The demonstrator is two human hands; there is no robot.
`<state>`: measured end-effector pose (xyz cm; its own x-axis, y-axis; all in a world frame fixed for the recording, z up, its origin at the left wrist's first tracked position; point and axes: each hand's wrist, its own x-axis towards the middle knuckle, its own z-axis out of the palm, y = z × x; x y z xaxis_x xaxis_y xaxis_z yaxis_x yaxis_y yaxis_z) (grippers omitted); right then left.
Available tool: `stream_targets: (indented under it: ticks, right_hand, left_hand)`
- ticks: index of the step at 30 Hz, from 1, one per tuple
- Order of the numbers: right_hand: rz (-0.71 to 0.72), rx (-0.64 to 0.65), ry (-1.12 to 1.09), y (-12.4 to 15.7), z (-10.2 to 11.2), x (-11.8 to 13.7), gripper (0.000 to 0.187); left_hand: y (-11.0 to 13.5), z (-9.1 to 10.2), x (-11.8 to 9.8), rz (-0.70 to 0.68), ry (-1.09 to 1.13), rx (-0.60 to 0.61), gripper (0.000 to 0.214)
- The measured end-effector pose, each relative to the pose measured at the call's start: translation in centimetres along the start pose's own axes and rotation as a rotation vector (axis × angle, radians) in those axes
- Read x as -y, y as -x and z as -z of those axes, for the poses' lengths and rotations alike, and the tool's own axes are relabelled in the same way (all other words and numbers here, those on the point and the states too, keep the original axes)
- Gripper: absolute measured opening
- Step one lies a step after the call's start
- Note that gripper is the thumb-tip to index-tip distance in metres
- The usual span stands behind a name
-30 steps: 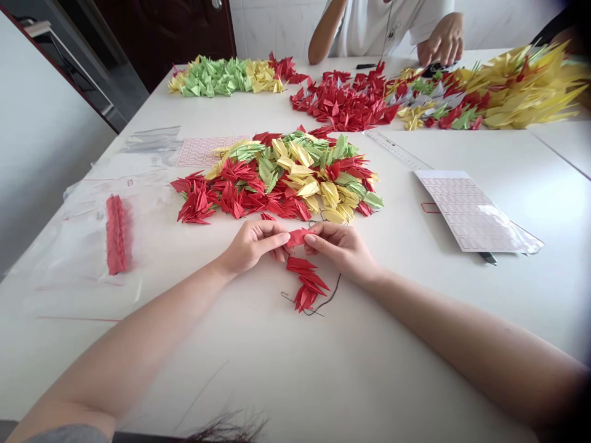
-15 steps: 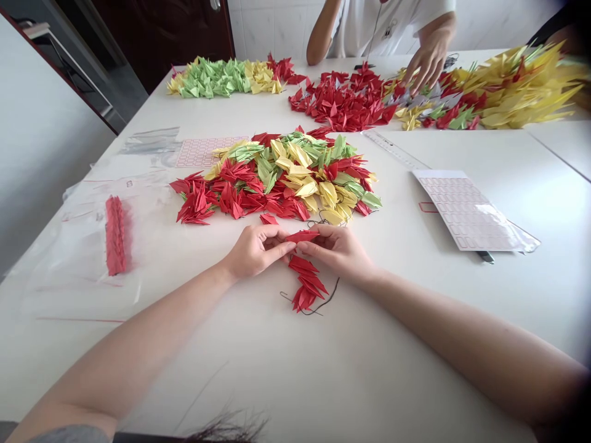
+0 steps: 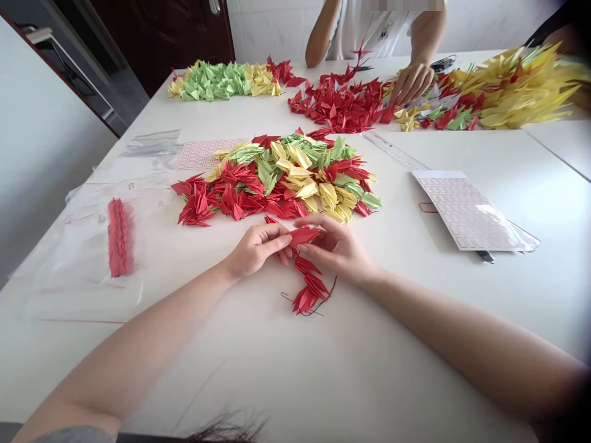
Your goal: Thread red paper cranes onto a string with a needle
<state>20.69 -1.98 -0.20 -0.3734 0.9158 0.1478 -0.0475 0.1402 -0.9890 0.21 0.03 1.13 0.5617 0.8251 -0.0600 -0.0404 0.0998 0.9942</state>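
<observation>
Over the table in front of me, my left hand [image 3: 257, 248] pinches a flat-folded red paper crane [image 3: 305, 235] between thumb and fingers. My right hand [image 3: 338, 248] is loosely curled about the crane's other end, thumb at its lower edge and index finger raised behind it. Below my hands hangs or lies a short string of red folded cranes [image 3: 310, 294], with dark thread [image 3: 333, 288] and a small wire hook [image 3: 285, 296] beside it. Just beyond my fingers spreads a pile of red, yellow and green folded cranes [image 3: 281, 178].
Left lies a plastic bag [image 3: 74, 246] with a red bundle [image 3: 118, 237] in it. A label sheet [image 3: 462, 209] and a ruler [image 3: 392, 151] are at right. Across the table, a person's hand [image 3: 412, 83] reaches into heaped cranes [image 3: 344, 104] near yellow paper pieces [image 3: 526, 92].
The red crane has turned so its broad face shows more. My right fingers have loosened and the index finger has lifted. Opposite, the person's hand has moved left over the heap.
</observation>
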Motion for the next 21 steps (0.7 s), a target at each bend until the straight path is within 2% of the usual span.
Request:
stream_targets:
  ticks: [3, 8, 12, 14, 17, 21]
  right_hand:
    - [-0.030, -0.006, -0.024, -0.03, 0.04, 0.12, 0.038]
    - [-0.063, -0.071, -0.003, -0.15, -0.07, 0.11, 0.040]
    - [-0.072, -0.108, 0.125, -0.03, -0.37, 0.33, 0.037]
    - [-0.045, -0.118, 0.202, 0.08, -0.49, 0.48, 0.033]
    - [0.018, -0.131, 0.274, 0.22, -0.51, 0.56, 0.021]
    - [0.161, -0.135, 0.337, 0.30, -0.31, 0.35, 0.006]
  left_hand:
    - [0.05, -0.08, 0.28, 0.001, -0.052, 0.011, 0.043]
    - [0.36, -0.62, 0.73, -0.080, -0.136, -0.116, 0.027]
    - [0.79, -0.86, 0.53, -0.120, -0.216, -0.029, 0.022]
    - [0.95, -0.85, 0.37, -0.126, -0.243, -0.004, 0.023]
    - [1.00, -0.76, 0.20, -0.102, -0.242, -0.031, 0.030]
    - [0.87, -0.72, 0.15, -0.074, -0.182, -0.029, 0.041]
